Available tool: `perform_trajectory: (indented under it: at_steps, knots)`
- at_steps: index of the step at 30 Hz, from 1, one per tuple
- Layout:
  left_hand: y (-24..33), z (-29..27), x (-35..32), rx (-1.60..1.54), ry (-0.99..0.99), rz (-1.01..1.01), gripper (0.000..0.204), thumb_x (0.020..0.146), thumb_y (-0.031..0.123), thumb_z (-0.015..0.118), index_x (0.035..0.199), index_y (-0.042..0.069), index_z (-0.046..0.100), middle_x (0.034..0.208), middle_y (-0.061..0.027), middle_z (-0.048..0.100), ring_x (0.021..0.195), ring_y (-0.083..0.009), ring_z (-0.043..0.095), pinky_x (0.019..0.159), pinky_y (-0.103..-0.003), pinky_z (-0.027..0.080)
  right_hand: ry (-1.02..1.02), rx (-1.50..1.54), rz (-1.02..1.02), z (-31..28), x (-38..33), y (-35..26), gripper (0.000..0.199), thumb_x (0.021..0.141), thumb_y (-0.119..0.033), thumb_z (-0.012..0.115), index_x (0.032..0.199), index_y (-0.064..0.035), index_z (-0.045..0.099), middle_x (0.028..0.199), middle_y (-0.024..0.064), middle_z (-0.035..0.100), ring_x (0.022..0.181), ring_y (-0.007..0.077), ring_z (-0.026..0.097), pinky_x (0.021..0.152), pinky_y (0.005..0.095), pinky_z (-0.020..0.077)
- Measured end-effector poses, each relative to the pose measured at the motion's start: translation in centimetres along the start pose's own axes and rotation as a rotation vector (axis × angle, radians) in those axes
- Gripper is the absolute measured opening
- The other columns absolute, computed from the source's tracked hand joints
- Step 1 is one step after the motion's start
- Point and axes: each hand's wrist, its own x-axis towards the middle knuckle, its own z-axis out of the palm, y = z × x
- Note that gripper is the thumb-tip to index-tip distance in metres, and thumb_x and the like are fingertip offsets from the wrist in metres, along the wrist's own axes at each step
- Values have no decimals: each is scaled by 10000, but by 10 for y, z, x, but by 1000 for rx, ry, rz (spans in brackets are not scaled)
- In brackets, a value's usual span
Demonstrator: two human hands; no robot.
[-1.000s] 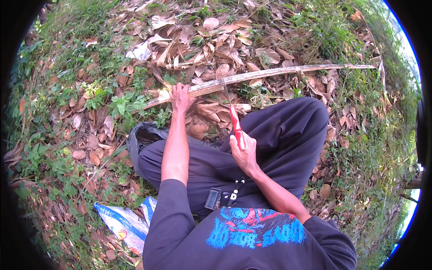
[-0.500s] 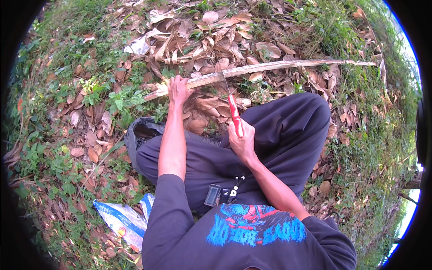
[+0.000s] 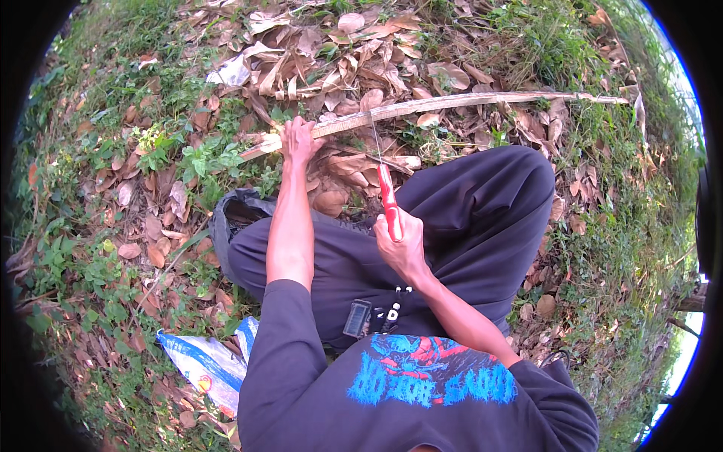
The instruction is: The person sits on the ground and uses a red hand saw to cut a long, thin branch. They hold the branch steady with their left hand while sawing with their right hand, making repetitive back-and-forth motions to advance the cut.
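A long, slightly bowed strip of pale wood [image 3: 452,102] lies across the leafy ground in front of my crossed legs. Near its left end my left hand [image 3: 299,140] is closed around it, the fingers over the far side. My right hand [image 3: 401,239] grips the red and white handle of a hand saw [image 3: 388,197]. The saw's thin blade points away from me, and its far end meets the wood's near edge, a little right of my left hand. Seen almost edge-on, the blade shows no teeth.
My folded legs in dark trousers [image 3: 482,218] fill the space before me. A white and blue plastic sack [image 3: 203,368] lies at the lower left. Dry leaves [image 3: 324,68] and grass surround me. A small dark device [image 3: 358,318] rests at my waist.
My right hand has drawn the saw back toward me, so less of the blade extends past the wood. My left hand keeps its hold, and the wood has shifted very slightly.
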Motion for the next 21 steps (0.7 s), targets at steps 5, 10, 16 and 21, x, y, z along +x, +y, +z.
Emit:
perform_trajectory:
  at_steps: [5, 10, 16, 21]
  knots:
    - [5, -2, -5, -16, 21, -19, 527, 646, 429, 869, 1080, 162, 736, 1054, -35, 584, 1053, -272, 521, 915, -451, 426, 36, 54, 148, -24, 2, 6, 192, 883, -51, 591, 721, 29, 528, 542, 96, 477, 477, 128, 463, 481, 334, 399]
    - [2, 3, -12, -29, 32, -6, 543, 627, 478, 868, 1059, 171, 750, 1043, -33, 587, 1049, -268, 520, 913, -453, 424, 55, 38, 65, -10, 29, 26, 206, 900, -54, 580, 706, 1, 536, 565, -34, 451, 517, 35, 405, 468, 271, 337]
    - [3, -2, -7, -54, -11, -34, 565, 599, 439, 894, 1077, 172, 752, 1067, -27, 583, 1054, -271, 522, 929, -461, 425, 33, -122, -18, 6, 38, 19, 218, 875, -61, 592, 697, 18, 492, 528, 57, 433, 483, 105, 398, 471, 352, 353]
    - [-5, 6, -9, -55, 10, -44, 555, 610, 353, 899, 1112, 182, 738, 1079, -18, 584, 1064, -272, 518, 947, -479, 422, 11, -116, 6, -7, 3, 7, 161, 836, -43, 603, 715, 36, 533, 551, 161, 511, 466, 192, 519, 490, 360, 429]
